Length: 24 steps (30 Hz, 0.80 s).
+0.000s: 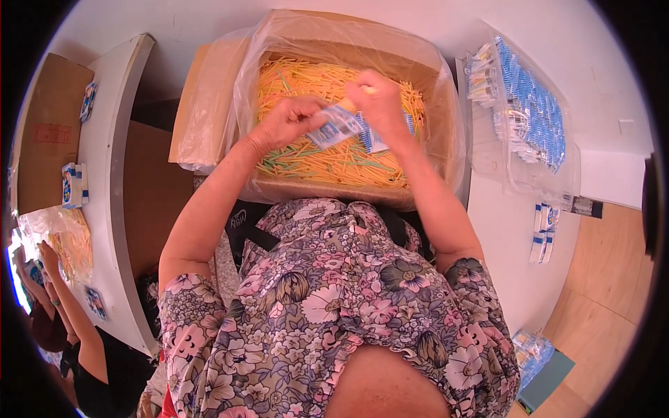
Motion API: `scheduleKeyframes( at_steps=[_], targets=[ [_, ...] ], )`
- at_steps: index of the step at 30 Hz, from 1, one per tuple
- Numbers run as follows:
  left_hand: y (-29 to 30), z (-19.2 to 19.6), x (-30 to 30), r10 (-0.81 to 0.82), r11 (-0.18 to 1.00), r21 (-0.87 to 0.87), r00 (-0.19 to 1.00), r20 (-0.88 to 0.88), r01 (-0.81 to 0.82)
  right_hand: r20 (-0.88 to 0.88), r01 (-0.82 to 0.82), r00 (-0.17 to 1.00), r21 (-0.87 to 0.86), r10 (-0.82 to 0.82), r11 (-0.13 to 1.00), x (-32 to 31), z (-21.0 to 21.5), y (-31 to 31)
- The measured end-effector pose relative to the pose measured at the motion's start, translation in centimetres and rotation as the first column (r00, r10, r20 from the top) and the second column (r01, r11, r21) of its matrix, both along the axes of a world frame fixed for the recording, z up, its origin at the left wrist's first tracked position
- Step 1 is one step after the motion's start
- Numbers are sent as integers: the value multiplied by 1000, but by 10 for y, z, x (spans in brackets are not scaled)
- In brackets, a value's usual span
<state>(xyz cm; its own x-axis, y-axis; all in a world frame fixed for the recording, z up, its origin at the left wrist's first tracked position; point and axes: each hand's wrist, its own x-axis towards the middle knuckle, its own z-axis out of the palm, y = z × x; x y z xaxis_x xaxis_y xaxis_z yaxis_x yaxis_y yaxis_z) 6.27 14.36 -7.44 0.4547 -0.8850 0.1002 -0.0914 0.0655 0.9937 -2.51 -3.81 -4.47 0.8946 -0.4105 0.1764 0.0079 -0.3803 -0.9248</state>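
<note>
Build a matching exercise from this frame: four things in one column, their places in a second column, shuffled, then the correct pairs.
Things:
1. yellow sticks
2. blue-and-white packet
3. clear bag of packets
4. loose packets

Places:
A. lying on the white table at the right
B. filling the plastic-lined cardboard box
C. held between the left hand and right hand
D. at the far right, beside the box

Pairs: 1-B, 2-C, 3-D, 4-A
</note>
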Motion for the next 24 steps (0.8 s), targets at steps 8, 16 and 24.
scheduleKeyframes(
  at_steps=[8,16,24],
  targets=[
    [13,2,14,35,986,167,994,-102,-17,-502,-558,756,-157,420,815,-73,-21,-9],
    [11,5,13,108,987,137,974,-198,-81,-377,-412,854,-66,359,909,-54,11,-21],
    [9,11,11,84,982,186,969,-234,-40,-377,-437,836,-18,399,899,-54,4,-25]
  ],
)
